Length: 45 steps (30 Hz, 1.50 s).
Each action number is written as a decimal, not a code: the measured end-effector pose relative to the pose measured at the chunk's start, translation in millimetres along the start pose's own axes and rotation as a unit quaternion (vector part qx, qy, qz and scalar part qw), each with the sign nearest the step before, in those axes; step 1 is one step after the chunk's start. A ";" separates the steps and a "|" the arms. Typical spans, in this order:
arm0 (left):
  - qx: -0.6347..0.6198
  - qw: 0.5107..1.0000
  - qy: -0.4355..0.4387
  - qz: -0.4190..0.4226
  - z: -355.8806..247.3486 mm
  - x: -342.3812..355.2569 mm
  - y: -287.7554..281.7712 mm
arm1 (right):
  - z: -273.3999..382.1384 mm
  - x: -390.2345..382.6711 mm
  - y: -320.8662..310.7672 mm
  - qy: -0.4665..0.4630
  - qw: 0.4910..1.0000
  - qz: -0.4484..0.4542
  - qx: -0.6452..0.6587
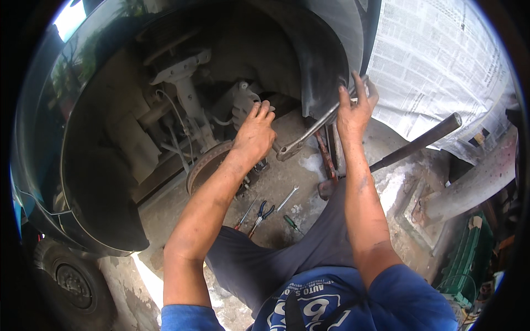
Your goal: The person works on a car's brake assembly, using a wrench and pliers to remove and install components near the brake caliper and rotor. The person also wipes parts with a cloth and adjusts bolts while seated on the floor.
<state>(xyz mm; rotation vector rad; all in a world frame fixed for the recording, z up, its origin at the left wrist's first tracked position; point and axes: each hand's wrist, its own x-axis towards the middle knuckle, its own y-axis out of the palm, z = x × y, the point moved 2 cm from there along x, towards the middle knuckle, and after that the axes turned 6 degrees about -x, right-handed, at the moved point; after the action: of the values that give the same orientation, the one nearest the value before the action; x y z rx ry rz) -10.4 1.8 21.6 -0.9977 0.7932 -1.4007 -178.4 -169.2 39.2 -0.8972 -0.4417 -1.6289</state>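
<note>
My left hand (254,132) is closed with its fingertips on a grey metal part (244,98) in the wheel well, which looks like a brake caliper. Its palm side is hidden. Below my left wrist, a rusty brake disc (207,168) is partly covered by the forearm. In my right hand (356,113) is the upper end of a long steel wrench (312,131), held between thumb and fingers. The tool slants down to the left, its wide head close to my left hand. Whether that head sits on anything cannot be made out.
On the concrete between my legs lie pliers (261,214), a spanner (287,198), a green-handled screwdriver (292,224) and a red-handled one (238,225). A long dark bar (417,142) and a reddish jack (327,160) stand near my right forearm. Newspaper (436,66) covers the car panel. A tire (72,284) lies lower left.
</note>
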 end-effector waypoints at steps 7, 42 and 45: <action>0.002 1.000 -0.008 -0.012 -1.5 0.8 -2.1 | -135.2 -101.9 25.3 0.081 0.965 0.100 -0.228; 0.041 0.998 -0.029 -0.025 2.2 -3.6 -7.9 | 161.8 -202.1 -75.5 -0.340 0.798 0.432 0.248; 0.040 0.998 -0.027 -0.043 -4.6 -3.4 -1.7 | 145.9 -214.8 -48.6 -0.437 0.805 0.305 0.261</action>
<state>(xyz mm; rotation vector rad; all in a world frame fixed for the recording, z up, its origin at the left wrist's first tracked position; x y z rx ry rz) -15.4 5.0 20.9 -1.0147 0.6557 -1.4614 -169.8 87.9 -20.9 -1.1594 -1.0471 -0.3748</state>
